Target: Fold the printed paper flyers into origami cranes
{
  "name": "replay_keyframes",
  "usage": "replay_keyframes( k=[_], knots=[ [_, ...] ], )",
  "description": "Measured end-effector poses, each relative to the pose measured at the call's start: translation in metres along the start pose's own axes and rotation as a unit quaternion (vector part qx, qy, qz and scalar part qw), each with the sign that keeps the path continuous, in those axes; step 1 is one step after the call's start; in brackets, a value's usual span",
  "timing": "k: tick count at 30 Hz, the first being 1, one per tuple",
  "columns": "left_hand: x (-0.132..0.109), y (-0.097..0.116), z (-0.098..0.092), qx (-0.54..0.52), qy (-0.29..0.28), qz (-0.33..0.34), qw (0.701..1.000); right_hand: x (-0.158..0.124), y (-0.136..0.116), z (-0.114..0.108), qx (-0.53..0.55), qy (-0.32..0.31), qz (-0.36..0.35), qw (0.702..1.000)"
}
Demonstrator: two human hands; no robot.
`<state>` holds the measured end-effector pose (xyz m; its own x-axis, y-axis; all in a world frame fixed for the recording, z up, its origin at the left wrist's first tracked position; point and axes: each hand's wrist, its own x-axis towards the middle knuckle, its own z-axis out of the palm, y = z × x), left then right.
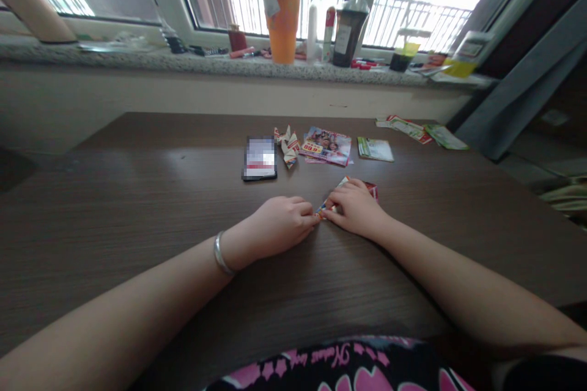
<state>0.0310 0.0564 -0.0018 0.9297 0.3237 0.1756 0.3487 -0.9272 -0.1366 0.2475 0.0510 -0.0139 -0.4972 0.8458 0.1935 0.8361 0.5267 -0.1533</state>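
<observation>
A folded piece of colourful printed paper lies on the brown table, largely covered by my hands. My left hand, with a silver bangle at the wrist, has its fingers closed on the paper's lower left corner. My right hand rests over the paper, its thumb and fingers pinching it close to my left fingertips. A red printed part sticks out behind my right hand. Beyond my hands are a phone with a blurred screen and a folded paper shape.
Printed leaflets and a small green and white card stack lie farther back. Paper strips and a green packet are at the back right. The stone windowsill holds an orange cup, a dark cup and bottles.
</observation>
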Motion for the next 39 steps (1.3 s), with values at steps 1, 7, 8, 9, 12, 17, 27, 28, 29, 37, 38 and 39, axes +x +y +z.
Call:
replay_keyframes(
  k=[1, 7, 8, 9, 12, 17, 27, 28, 29, 37, 38, 39],
  knots=[
    [0.000, 0.001, 0.000, 0.000, -0.003, -0.003, 1.000, 0.000, 0.000, 0.000, -0.001, -0.002, 0.002, 1.000],
    [0.000, 0.002, -0.001, -0.003, -0.011, -0.015, 1.000, 0.002, 0.002, 0.003, 0.006, -0.007, 0.003, 1.000],
    [0.000, 0.002, 0.000, -0.003, -0.009, -0.021, 1.000, 0.002, 0.003, 0.004, 0.007, -0.005, 0.003, 1.000],
    [0.000, 0.003, 0.001, -0.004, -0.005, -0.025, 1.000, 0.002, 0.003, 0.005, 0.007, -0.005, 0.004, 1.000],
    [0.001, 0.002, 0.001, -0.002, 0.000, -0.028, 1.000, 0.002, 0.003, 0.006, 0.010, -0.005, 0.007, 1.000],
    [0.001, 0.000, -0.003, -0.011, -0.025, -0.022, 0.999, 0.001, 0.002, 0.006, 0.012, -0.010, 0.011, 1.000],
    [-0.001, -0.008, -0.008, -0.056, -0.026, 0.002, 0.998, -0.001, 0.004, 0.007, 0.018, -0.011, 0.011, 1.000],
    [-0.001, -0.009, -0.008, -0.064, -0.026, 0.004, 0.998, -0.002, 0.004, 0.006, 0.018, -0.011, 0.011, 1.000],
    [-0.002, -0.010, -0.008, -0.072, -0.026, 0.005, 0.997, -0.002, 0.004, 0.006, 0.017, -0.011, 0.009, 1.000],
    [-0.006, -0.017, -0.005, -0.158, 0.011, 0.007, 0.987, -0.005, 0.003, 0.003, 0.025, -0.007, 0.007, 1.000],
    [-0.006, -0.017, -0.004, -0.165, 0.012, 0.009, 0.986, -0.005, 0.003, 0.003, 0.027, -0.006, 0.005, 1.000],
    [-0.006, -0.018, -0.004, -0.169, 0.011, 0.010, 0.986, -0.005, 0.003, 0.003, 0.028, -0.004, 0.004, 1.000]
  ],
)
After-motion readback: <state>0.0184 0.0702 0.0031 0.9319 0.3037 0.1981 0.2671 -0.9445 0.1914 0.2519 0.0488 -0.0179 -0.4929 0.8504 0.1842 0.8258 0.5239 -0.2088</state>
